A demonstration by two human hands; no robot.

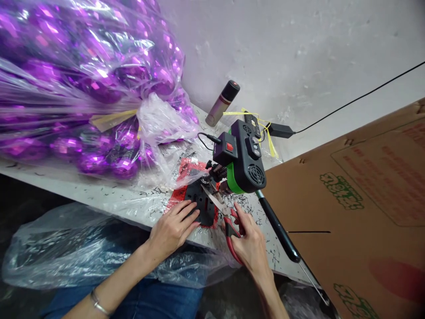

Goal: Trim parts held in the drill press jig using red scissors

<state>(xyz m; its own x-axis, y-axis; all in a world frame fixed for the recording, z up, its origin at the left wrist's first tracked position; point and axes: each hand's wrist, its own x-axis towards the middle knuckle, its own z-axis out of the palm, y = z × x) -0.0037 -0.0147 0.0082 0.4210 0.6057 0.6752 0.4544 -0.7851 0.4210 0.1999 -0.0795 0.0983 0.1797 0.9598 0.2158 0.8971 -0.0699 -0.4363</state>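
A small black and green drill press [247,157] stands on the white table, its dark base plate [205,213] lying over a red sheet [177,197]. My left hand [174,223] rests on the near left edge of that plate, fingers stretched out and slightly apart, holding nothing visible. In my right hand [249,241] are scissors [230,230] with red and black handles. Their blades are parted and point up and left, toward the area under the machine's head. Whatever lies at the blade tips is too small to tell.
Purple shiny balls in a clear plastic bag [99,79] fill the upper left. Behind the machine stands a spray can [222,103]. A cardboard box [361,199] and a black-handled lever [279,228] are at right. Dark shavings litter the table [133,197].
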